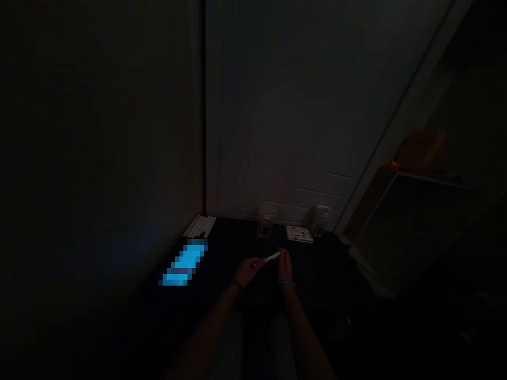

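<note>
The scene is very dark. My left hand (246, 273) is closed around the lower end of a white marker pen (271, 258), which points up and to the right. My right hand (284, 266) is closed at the pen's upper tip, where a small red part shows, possibly a cap. Both hands meet over a dark surface in front of me. A band sits on each wrist.
A row of white pens (200, 226) lies at the back left by the wall. A glowing blue screen (184, 263) lies in front of them. Two clear packs (265, 221) and a flat box (300, 233) stand against the door. A pale cabinet (396, 221) is at the right.
</note>
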Motion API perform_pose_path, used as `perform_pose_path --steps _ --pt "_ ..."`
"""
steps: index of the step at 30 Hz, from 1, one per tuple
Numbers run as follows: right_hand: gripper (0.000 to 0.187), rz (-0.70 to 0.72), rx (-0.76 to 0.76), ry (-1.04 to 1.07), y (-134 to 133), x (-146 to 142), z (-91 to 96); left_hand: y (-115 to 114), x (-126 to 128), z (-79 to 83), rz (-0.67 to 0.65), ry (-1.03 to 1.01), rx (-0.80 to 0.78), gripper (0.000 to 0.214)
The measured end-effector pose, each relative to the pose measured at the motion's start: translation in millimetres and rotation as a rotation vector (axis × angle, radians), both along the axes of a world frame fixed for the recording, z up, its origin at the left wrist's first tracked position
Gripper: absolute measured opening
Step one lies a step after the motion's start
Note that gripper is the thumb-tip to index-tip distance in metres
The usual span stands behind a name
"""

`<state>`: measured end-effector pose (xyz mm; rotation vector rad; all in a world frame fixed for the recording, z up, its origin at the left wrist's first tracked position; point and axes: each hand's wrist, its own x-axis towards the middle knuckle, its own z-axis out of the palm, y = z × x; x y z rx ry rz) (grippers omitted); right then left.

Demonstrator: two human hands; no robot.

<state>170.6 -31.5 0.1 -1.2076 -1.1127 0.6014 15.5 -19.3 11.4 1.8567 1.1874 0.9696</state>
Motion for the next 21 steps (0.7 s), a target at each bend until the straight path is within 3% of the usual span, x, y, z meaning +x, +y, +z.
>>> perform_pose_path --steps 9,12,14,17,21 --pt "0.035 -0.01 -0.008 0.092 11 5 -13.3 1 0 2.7 0.057 -0.165 0.022 0.04" --pt "0.037 -0.014 -0.034 0.197 22 16 -4.8 5 -1 2.0 0.102 -0.264 -0.01 0.041" --pt "0.039 -0.091 -0.031 0.275 33 28 15.0 7 -2 0.2 0.14 -0.305 -0.047 0.043" --pt "0.039 -0.266 0.026 0.3 58 49 66.4 8 -2 -1.4 0.113 -0.305 -0.049 0.041" --pt "0.037 -0.404 0.19 0.072 93 58 138.8 4 -2 2.1 0.086 -0.271 -0.009 0.039"
